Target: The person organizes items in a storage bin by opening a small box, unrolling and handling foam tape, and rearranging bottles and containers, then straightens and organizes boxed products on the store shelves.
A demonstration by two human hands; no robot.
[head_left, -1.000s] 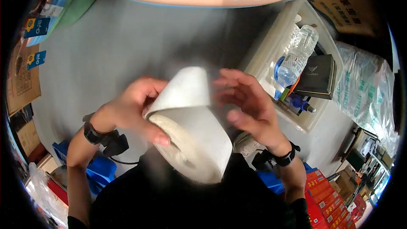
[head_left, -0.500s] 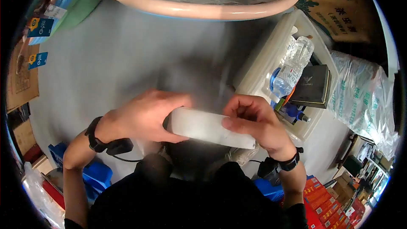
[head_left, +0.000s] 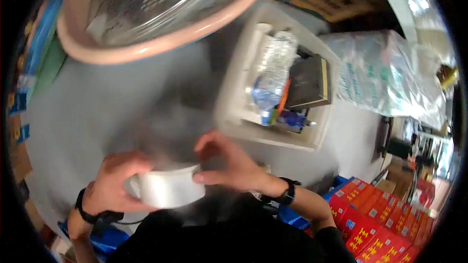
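A wide roll of whitish tape [head_left: 171,188] is held low in front of my body, its pale outer face turned toward me. My left hand [head_left: 119,180] grips the roll's left end, thumb below and fingers over the top. At the other end is my right hand [head_left: 226,168], its thumb touching the roll's right edge. The right index finger is bent and stands apart from the thumb. Motion blur hides whether a loose end of tape lies under that thumb.
A pale plastic bin [head_left: 234,87] ahead right holds a clear bottle [head_left: 275,68] and a dark box [head_left: 309,83]. A pink basin [head_left: 161,48] stands ahead left. Red cartons [head_left: 370,214] are stacked at lower right; a plastic-wrapped bundle [head_left: 380,78] lies beyond the bin.
My view has swung right, so the basin and bin appear further left. Both hands and the roll appear lower and further left. My right thumb has moved from across the tape's face to its edge.
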